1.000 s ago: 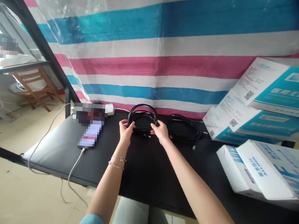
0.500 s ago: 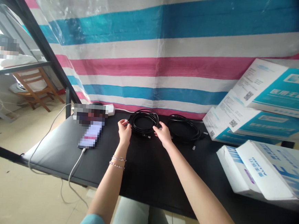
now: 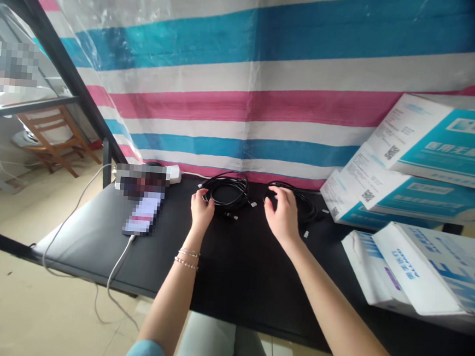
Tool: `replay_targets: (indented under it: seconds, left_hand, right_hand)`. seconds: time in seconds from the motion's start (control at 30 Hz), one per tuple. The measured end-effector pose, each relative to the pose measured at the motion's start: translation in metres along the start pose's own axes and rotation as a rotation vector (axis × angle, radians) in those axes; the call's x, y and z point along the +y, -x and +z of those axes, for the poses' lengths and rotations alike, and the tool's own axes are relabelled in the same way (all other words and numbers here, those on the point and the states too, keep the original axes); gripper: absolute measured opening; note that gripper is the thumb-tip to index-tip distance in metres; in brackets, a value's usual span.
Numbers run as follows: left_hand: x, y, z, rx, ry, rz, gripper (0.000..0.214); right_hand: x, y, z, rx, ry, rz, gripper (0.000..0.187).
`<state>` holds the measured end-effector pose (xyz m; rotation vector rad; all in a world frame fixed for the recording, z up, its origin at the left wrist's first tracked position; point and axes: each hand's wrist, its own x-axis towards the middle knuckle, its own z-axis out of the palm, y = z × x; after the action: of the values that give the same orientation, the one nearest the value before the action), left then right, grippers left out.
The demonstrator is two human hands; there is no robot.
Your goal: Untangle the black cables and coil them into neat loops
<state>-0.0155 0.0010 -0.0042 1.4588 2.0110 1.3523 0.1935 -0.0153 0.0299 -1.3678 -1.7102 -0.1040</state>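
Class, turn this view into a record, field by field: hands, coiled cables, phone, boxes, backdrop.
Left hand: fingers bent at the near left edge of the left coil; grip unclear
Right hand: thumb and fingers apart, partly covering the right coil
Coils: black cable, on the black tabletop
Phone: left of both hands, screen pixelated, pale cord at its near end
Boxes: white and blue, piled at the right
Backdrop: striped sheet in blue, white and pink

The striped plastic sheet [image 3: 243,104] at 12 o'clock looks shiny and crinkly. The cable coils [image 3: 243,188] look smooth and rubbery. The tabletop [image 3: 234,265] shines softly. At 9 o'clock, the chair [image 3: 48,124] is wood; at 3, the boxes [image 3: 414,159] are cardboard.
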Motion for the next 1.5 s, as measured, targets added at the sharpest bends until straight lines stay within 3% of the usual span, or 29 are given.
replay_targets:
  seconds: [0.1,0.2,0.3,0.57,0.93,1.17,1.5]
  left_hand:
    - [0.012,0.012,0.001,-0.056,-0.127,0.170,0.033]
    - [0.020,0.023,0.005,-0.176,-0.197,0.320,0.036]
    - [0.021,0.027,0.011,-0.266,-0.219,0.394,0.034]
    - [0.016,0.024,0.013,-0.266,-0.228,0.377,0.025]
    - [0.014,0.023,0.010,-0.241,-0.238,0.385,0.026]
    - [0.016,0.020,0.005,-0.283,-0.313,0.370,0.029]
    - [0.020,0.023,0.002,-0.282,-0.357,0.355,0.031]
  right_hand:
    - [0.016,-0.001,-0.014,0.058,0.270,-0.041,0.033]
    - [0.037,0.005,-0.015,-0.012,0.358,-0.044,0.032]
    - [0.052,0.017,-0.008,-0.107,0.369,0.050,0.025]
    - [0.059,0.030,0.000,-0.227,0.363,0.032,0.031]
    - [0.058,0.033,0.004,-0.302,0.433,0.059,0.024]
    - [0.063,0.031,0.004,-0.238,0.297,0.124,0.027]
    - [0.065,0.026,0.000,0.020,0.170,0.232,0.039]
